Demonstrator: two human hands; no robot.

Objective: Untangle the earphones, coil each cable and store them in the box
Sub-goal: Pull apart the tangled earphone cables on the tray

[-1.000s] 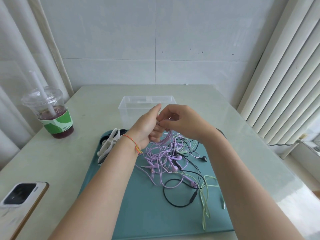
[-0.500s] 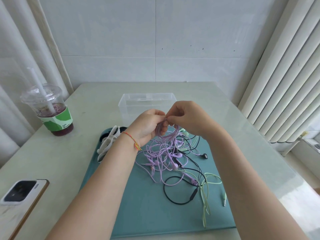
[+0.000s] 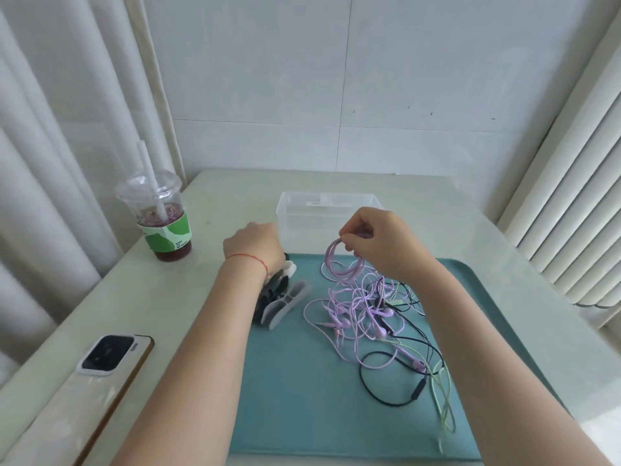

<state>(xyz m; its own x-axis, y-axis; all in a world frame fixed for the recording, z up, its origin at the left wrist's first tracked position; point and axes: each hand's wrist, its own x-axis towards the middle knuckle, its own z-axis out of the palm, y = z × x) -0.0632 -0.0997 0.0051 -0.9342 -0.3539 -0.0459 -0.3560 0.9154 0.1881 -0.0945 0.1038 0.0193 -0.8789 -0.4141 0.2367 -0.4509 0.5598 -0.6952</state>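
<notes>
Head view
Hidden parts: the left hand (image 3: 253,252) shows only its back; its fingers reach down out of sight among the cable clips (image 3: 284,302), so whether they grip anything cannot be told.
Right hand: the right hand (image 3: 379,242) pinches a purple coil (image 3: 342,264) at its top, fingers (image 3: 353,235) curled tight on the loops.
Purple coil: it hangs below the right fingers, just in front of the box, above the tray; loose purple strands trail from it down into the tangle.
Tangle: the tangled earphones (image 3: 376,317), purple, black and pale green, lie on the tray below and nearer the person than the right fingers; which cable belongs to which set is hard to follow.
Box: the clear box (image 3: 302,210) stands on the worktop (image 3: 437,210) just beyond both hands; its near right wall is covered by the right hand, and nothing can be made out inside it.
Tray: the teal tray (image 3: 302,398) carries the tangle and the clips; its far left corner is covered by the left hand.
Cup: a lidded drink cup (image 3: 161,223) with a straw stands left of the left hand, well apart.
Phone: a phone (image 3: 111,356) lies face down, left of the left forearm, its near end cut off by the frame edge.
</notes>
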